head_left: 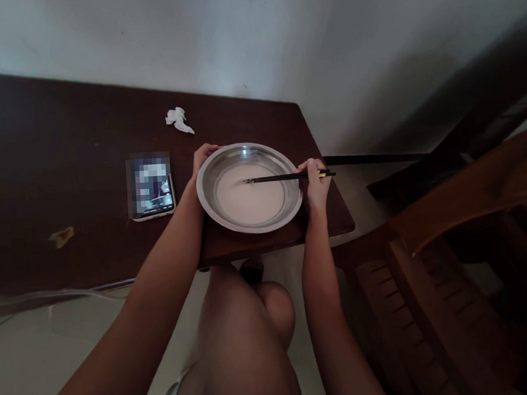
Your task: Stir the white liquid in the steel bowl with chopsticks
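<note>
A wide steel basin (205,203) sits on the dark wooden table near its right end. Inside it lies a pale, milky liquid (250,204). My left hand (203,157) grips the basin's left rim, its fingers partly hidden behind the edge. At the right rim, my right hand (316,182) is closed around black chopsticks (280,177) with gold bands near their upper ends. The chopsticks point left across the basin, and their tips dip into the liquid near its middle.
On the table (87,124), a phone (152,188) with a lit screen lies left of the basin. Crumpled tissue (179,119) is behind it, a yellowish scrap (62,237) at front left. A pale cable (74,293) runs along the front edge. Wooden chairs (408,260) stand at right.
</note>
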### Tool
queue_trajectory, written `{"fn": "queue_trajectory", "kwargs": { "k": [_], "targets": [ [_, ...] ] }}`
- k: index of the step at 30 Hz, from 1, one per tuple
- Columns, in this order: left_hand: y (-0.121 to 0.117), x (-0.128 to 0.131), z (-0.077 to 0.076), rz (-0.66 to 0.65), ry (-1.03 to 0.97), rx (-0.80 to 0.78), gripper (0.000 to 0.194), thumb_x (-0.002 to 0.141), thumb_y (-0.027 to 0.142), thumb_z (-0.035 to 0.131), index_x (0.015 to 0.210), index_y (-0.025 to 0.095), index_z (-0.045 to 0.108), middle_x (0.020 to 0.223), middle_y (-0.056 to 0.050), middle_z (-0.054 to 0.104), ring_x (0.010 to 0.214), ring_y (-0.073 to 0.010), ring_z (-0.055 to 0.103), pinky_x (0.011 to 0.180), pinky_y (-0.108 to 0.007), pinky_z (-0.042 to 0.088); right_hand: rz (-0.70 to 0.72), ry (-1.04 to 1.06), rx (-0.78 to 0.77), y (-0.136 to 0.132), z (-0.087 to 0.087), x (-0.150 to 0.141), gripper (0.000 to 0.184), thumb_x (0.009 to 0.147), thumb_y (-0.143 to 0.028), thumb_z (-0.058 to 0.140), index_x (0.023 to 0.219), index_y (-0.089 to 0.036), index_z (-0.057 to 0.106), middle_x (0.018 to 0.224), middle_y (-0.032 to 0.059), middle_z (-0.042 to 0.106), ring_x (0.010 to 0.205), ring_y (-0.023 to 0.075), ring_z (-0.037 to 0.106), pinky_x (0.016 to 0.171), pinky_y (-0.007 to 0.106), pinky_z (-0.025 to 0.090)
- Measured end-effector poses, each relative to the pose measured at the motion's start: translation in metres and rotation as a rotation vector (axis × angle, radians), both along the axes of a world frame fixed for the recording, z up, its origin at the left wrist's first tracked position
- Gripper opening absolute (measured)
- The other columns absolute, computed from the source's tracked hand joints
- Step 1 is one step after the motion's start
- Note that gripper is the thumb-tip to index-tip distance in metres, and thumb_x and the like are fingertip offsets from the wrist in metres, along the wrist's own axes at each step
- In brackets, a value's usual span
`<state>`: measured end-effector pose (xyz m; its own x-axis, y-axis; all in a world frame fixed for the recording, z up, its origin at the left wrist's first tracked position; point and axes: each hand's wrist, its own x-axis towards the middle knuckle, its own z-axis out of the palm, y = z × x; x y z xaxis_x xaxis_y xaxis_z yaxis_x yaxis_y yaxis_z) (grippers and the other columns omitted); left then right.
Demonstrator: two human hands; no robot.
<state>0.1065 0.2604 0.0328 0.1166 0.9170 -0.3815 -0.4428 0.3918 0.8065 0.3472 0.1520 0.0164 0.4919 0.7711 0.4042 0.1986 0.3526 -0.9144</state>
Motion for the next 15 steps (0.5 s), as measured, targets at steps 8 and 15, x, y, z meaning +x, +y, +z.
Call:
{"fn": "queue_trajectory", "kwargs": {
  "k": [8,15],
  "targets": [
    [0.0040,-0.0014,-0.0048,0.014,-0.006,-0.015,0.017,0.087,0.023,0.055,0.077,0.022,0.069,0.068,-0.006,0.074,0.090,-0.0285,0.080,0.084,-0.032,0.063,0.125,-0.001,-0.040,-0.0025,-0.0006,-0.0013,0.052,0.088,-0.075,0.061,0.071,-0.026,0.060,0.053,-0.0077,0.052,0.051,0.0113,0.058,0.064,0.030,0.055],
    [0.0046,-0.0020,-0.0024,-0.005,0.007,-0.001,0.020,0.088,0.022,0.051,0.081,0.021,0.070,0.066,-0.003,0.072,0.086,-0.0273,0.080,0.080,-0.032,0.063,-0.006,0.083,-0.006,0.0004,-0.0021,0.0008,0.055,0.091,-0.074,0.057,0.067,-0.025,0.056,0.054,-0.0073,0.054,0.049,0.0096,0.057,0.062,0.028,0.052]
  ]
}}
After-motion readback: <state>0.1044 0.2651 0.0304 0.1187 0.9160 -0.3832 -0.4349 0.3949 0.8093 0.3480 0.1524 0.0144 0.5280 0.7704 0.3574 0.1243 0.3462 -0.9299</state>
